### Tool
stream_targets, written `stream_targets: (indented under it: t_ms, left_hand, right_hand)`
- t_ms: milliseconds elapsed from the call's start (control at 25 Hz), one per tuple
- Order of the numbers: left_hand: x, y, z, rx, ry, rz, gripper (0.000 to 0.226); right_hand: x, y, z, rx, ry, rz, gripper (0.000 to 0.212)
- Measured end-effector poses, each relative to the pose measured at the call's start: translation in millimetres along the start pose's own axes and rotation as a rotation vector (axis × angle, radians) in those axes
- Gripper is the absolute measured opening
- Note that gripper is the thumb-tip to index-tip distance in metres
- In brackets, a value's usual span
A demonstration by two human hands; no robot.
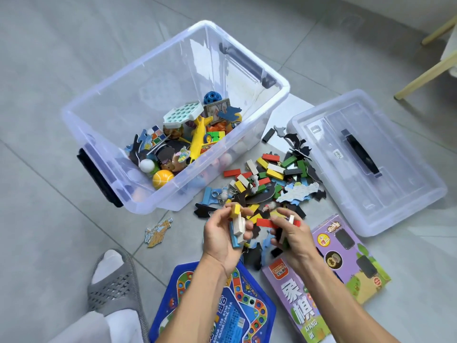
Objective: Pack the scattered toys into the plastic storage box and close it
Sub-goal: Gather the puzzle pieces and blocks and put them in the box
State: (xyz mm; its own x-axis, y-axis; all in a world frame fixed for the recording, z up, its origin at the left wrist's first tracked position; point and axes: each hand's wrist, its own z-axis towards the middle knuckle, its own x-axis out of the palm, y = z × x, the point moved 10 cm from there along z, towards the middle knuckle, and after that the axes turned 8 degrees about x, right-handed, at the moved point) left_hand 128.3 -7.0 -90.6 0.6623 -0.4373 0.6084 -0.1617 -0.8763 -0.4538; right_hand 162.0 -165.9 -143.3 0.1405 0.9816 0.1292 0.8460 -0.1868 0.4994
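Both hands seemingly curled round blocks

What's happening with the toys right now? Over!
Left hand grips yellow and white blocks; right hand grips a red block. Storage box open, part filled; lid on floor beside it. Block pile not yet packed. Nothing blocking.

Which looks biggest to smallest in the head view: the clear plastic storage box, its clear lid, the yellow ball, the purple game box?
1. Clear plastic storage box
2. Clear lid
3. Purple cardboard game box, though it lies nearer the camera, so its rank against the lid is unsure
4. Yellow ball
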Motion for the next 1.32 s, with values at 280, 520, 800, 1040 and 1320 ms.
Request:
stream_targets:
  t_ms: [280, 520, 800, 1040, 1320]
  left_hand:
    - [39.5, -97.4, -41.6, 0.146, -0.142, -0.089, 0.024]
    - [61.5, -205.1, -74.0, 0.276, -0.166, 0.132, 0.071]
    - [24.7, -42.5, -86.6, 0.148, -0.125, 0.605, 0.021]
    - [-44.6, 55.2, -48.4, 0.046, -0.168, 1.25, 0.021]
    - [-57.0, 51.3, -10.7, 0.2, -0.055, 2.159, 0.082]
  right_hand:
    - [134.7, 96.9, -110.7, 0.039, 0.388, 0.085, 0.019]
    - [198.3, 163.1, -154.8, 0.038, 0.397, -0.161, 0.082]
    - [-21.9, 92.4, -123.2, -0.01, 0.073, -0.317, 0.028]
    - [-96.0, 32.1, -63.0, -0.299, -0.297, -1.107, 0.024]
    - [-81.1, 5.8, -20.3, -0.531, -0.292, -1.284, 0.01]
